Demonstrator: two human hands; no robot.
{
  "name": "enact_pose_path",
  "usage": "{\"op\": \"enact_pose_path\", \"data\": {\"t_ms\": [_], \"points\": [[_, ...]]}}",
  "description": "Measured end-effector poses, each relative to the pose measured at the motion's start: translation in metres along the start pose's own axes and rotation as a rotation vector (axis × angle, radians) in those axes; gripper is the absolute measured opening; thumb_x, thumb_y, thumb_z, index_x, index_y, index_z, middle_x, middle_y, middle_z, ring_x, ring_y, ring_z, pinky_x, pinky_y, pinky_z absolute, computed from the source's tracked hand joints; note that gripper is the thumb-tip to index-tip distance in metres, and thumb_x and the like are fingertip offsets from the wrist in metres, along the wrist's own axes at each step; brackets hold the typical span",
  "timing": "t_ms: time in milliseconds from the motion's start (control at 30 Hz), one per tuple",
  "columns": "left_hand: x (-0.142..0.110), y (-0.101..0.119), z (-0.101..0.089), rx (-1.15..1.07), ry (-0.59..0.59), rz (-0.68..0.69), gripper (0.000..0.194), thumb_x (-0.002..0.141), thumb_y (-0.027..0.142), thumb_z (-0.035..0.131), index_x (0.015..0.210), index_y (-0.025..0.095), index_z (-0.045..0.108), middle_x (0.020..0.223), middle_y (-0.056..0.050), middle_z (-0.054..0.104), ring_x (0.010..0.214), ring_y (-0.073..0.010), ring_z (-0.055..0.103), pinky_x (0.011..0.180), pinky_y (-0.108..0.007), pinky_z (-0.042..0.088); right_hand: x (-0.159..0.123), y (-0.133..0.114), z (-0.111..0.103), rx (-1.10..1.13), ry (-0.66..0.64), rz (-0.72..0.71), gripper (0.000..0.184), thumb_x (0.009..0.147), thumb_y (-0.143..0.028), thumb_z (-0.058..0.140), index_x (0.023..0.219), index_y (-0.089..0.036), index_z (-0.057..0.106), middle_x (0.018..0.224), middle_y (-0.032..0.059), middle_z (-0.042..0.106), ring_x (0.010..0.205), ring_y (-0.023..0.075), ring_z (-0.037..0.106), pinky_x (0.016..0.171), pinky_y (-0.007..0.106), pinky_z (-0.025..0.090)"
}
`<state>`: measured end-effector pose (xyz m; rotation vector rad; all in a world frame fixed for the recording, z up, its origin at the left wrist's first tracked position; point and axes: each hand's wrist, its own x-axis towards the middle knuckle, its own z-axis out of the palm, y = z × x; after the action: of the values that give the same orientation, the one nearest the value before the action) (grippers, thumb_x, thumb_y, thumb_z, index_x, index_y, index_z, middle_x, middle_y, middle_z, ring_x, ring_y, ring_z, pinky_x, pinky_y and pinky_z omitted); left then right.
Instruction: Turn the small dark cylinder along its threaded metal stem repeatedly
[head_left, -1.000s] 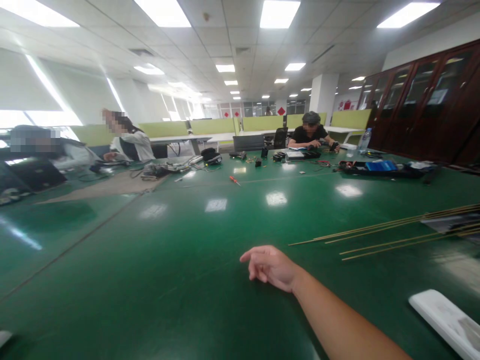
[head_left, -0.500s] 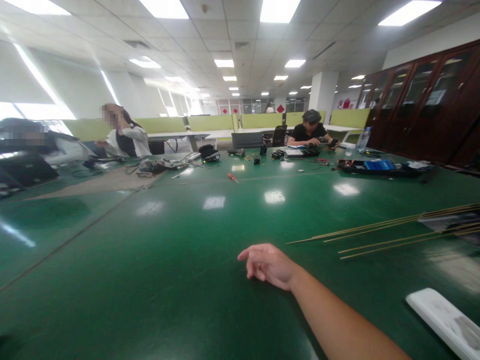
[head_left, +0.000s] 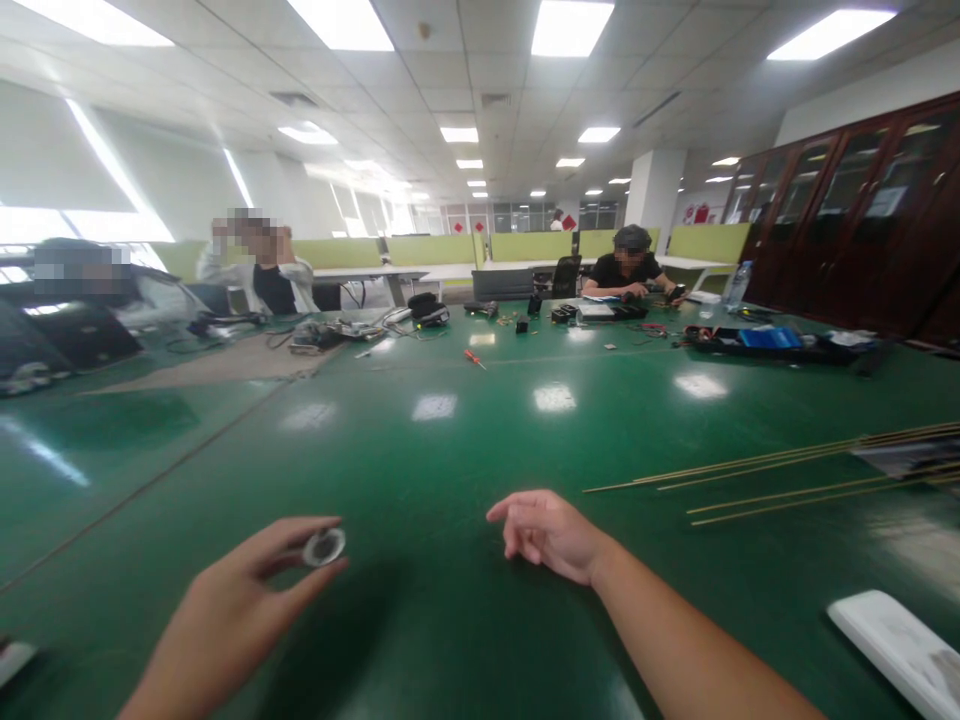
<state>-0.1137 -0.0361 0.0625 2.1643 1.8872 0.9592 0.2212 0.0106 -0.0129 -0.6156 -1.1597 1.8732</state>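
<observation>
My left hand [head_left: 247, 600] is raised over the green table [head_left: 375, 450], gripping a small round object [head_left: 325, 547] between thumb and fingers. This object has a pale, shiny rim and a dark, hollow-looking middle; its exact kind cannot be made out. To the right, my right hand [head_left: 551, 535] rests at the tabletop with nothing in it. Its index finger points left while the other fingers curl loosely. Bare tabletop separates the two hands.
Several thin brass-coloured rods [head_left: 757, 465] lie right of my right hand. A white power strip [head_left: 892, 640] sits at the lower right. Farther back are a red screwdriver [head_left: 474, 359], a black tray [head_left: 720, 345] and a bottle [head_left: 739, 288]. A person [head_left: 626, 270] sits across the table.
My left hand has come into view from the lower left, holding the small round object. My right hand keeps its pose. The whole view has shifted slightly.
</observation>
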Motion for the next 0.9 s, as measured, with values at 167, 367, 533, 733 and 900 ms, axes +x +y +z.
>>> {"op": "enact_pose_path", "data": {"t_ms": [167, 367, 533, 733, 900], "points": [[0.035, 0.072, 0.050, -0.189, -0.276, 0.272, 0.031, 0.084, 0.040, 0.069, 0.111, 0.026, 0.073, 0.103, -0.004, 0.071, 0.087, -0.0191, 0.069, 0.078, -0.029, 0.058, 0.002, 0.000, -0.001, -0.198, 0.226, -0.151, 0.035, 0.069, -0.033, 0.077, 0.095, -0.012, 0.068, 0.063, -0.0019, 0.061, 0.044, 0.0056, 0.041, 0.044, 0.020, 0.027], [0.033, 0.066, 0.097, -0.276, -0.206, 0.382, 0.033, 0.084, 0.028, 0.069, 0.117, 0.023, 0.068, 0.101, -0.005, 0.070, 0.087, -0.0188, 0.067, 0.080, -0.030, 0.055, 0.002, 0.005, 0.000, -0.539, 0.313, -0.260, 0.051, 0.069, -0.017, 0.075, 0.118, -0.021, 0.061, 0.095, 0.0001, 0.062, 0.053, 0.0052, 0.046, 0.051, 0.020, 0.038], [0.022, 0.049, 0.114, -0.322, -0.174, 0.375, 0.020, 0.083, 0.023, 0.071, 0.103, 0.022, 0.067, 0.097, -0.003, 0.070, 0.087, -0.0179, 0.067, 0.080, -0.029, 0.054, -0.001, 0.007, 0.004, -0.678, 0.325, -0.262, 0.044, 0.071, -0.017, 0.075, 0.114, -0.022, 0.066, 0.096, 0.0009, 0.064, 0.054, 0.0063, 0.048, 0.053, 0.022, 0.040], [0.019, 0.058, 0.115, -0.380, -0.163, 0.444, 0.020, 0.086, 0.021, 0.068, 0.107, 0.023, 0.068, 0.103, -0.005, 0.068, 0.095, -0.0170, 0.065, 0.085, -0.027, 0.053, -0.003, 0.006, 0.006, -0.842, 0.293, -0.285, 0.030, 0.068, -0.017, 0.078, 0.098, -0.020, 0.073, 0.084, 0.0004, 0.061, 0.057, 0.0096, 0.048, 0.054, 0.023, 0.039], [0.017, 0.057, 0.115, -0.383, -0.187, 0.478, 0.020, 0.088, 0.021, 0.067, 0.109, 0.023, 0.068, 0.105, -0.005, 0.068, 0.096, -0.0165, 0.065, 0.086, -0.027, 0.053, -0.005, 0.004, 0.007, -0.844, 0.289, -0.302, 0.029, 0.071, -0.017, 0.077, 0.099, -0.020, 0.073, 0.086, 0.0014, 0.064, 0.060, 0.0108, 0.049, 0.057, 0.024, 0.041]]}}
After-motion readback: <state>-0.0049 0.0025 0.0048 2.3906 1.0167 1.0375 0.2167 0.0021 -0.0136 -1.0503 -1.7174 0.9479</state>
